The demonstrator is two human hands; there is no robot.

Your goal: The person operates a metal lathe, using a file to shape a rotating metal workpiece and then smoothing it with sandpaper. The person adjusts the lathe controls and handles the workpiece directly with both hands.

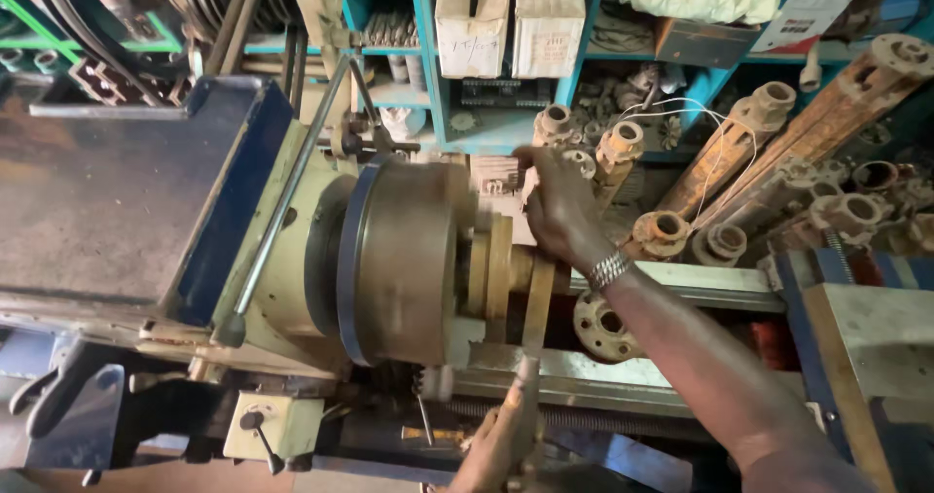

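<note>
While near one chuck (404,259), two hands: right hand (559,211), left hand (501,444).

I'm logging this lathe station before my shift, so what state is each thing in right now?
Lathe chuck: motion-blurred, seemingly turning.
Brass-coloured workpiece: mounted at the chuck's face.
Right hand: resting on the workpiece's far side.
Left hand: gripping a tool handle.
Flat tool: upright, held up to the workpiece.
Flanged shafts: leaning against the shelves, rusty.
Cardboard boxes: closed, shelved.
</note>
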